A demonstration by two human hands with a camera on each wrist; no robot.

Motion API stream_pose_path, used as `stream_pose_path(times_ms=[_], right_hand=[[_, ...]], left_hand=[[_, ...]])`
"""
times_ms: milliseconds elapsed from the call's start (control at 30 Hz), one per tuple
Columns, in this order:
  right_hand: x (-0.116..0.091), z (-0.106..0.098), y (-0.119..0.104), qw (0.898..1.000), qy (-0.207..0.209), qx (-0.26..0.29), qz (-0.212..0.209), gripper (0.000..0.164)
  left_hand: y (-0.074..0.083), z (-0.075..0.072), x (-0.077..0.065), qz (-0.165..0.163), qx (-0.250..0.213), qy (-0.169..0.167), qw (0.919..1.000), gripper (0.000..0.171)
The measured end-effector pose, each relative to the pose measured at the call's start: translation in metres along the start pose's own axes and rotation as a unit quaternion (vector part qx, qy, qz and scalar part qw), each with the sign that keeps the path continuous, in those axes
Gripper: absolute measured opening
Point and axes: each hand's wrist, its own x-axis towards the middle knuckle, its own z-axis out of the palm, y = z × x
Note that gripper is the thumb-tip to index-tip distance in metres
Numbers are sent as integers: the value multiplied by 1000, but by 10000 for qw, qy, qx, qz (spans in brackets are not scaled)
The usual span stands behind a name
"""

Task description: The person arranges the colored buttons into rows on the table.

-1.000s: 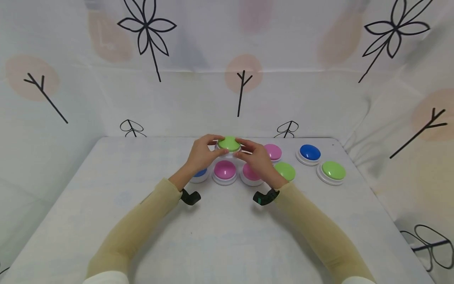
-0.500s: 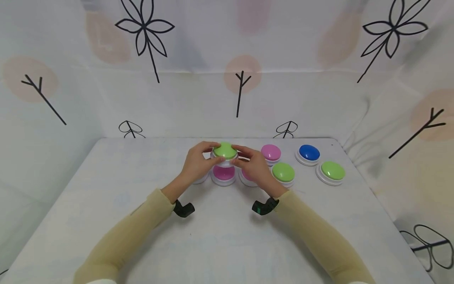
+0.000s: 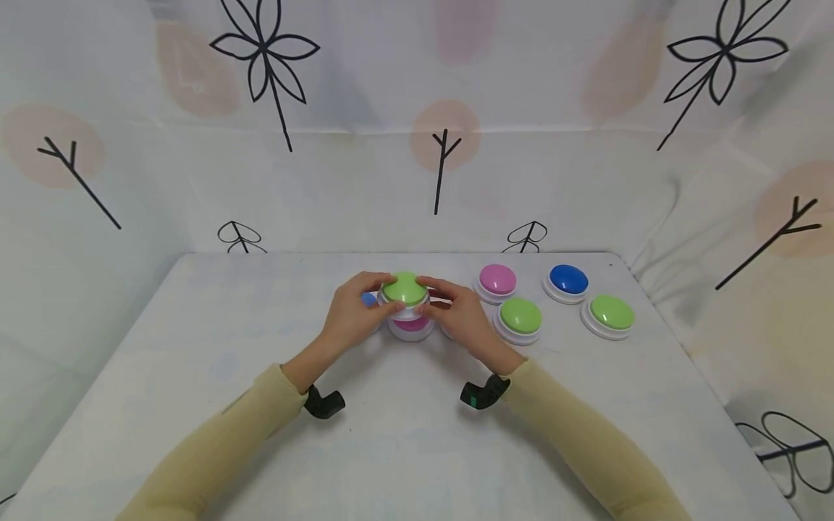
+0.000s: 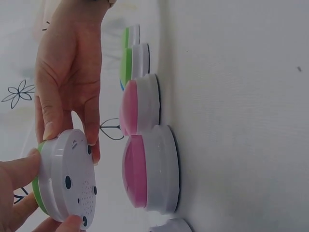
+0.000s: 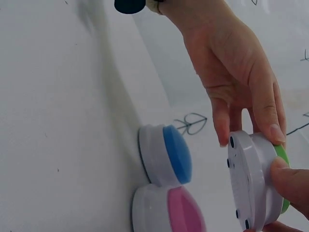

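Observation:
Between both hands is a dome push button with a green top (image 3: 404, 288) and white base. My left hand (image 3: 348, 312) grips its left side and my right hand (image 3: 464, 318) its right side, thumbs at the near edge. The left wrist view shows its white underside (image 4: 79, 181) with small dark feet, raised off the table. In the head view it overlaps a pink button (image 3: 412, 325) standing on the table. A blue button (image 5: 177, 154) stands beside that pink one, mostly behind my left hand in the head view. Another pink button (image 4: 129, 107) is largely hidden by my right hand.
To the right on the white table (image 3: 404, 449) stand a pink button (image 3: 497, 279), a green button (image 3: 520, 317), a blue button (image 3: 568, 280) and another green button (image 3: 611, 314). A patterned cloth (image 3: 365, 181) hangs behind the table's far edge.
Both hands have brought the green button toward me and slightly left, from behind the front row to over a pink button. The other buttons have stayed in place.

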Motion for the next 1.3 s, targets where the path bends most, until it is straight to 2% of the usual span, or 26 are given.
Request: stream_pose_path(times_ms=[233, 500, 733, 833, 1033, 1300], right_hand=[[-7, 8, -1, 9999, 8, 113, -97, 52], [-15, 16, 1, 9985, -253, 47, -488, 50], [-19, 28, 6, 9974, -375, -4, -618, 48], [-22, 33, 6, 9965, -449, -73, -707, 48], [-32, 41, 3, 9943, -692, 153, -791, 47], [-36, 52, 1, 9932, -959, 317, -575, 45]], left_hand=[[-4, -5, -13, 177, -105, 25, 9998, 46], [-5, -15, -29, 48, 84, -119, 9999, 45], [-10, -23, -42, 49, 151, -243, 9996, 46], [-12, -27, -49, -46, 132, -325, 9994, 48], [-17, -34, -59, -274, -135, -499, 9983, 52], [-23, -43, -70, -517, -104, -684, 9963, 55]])
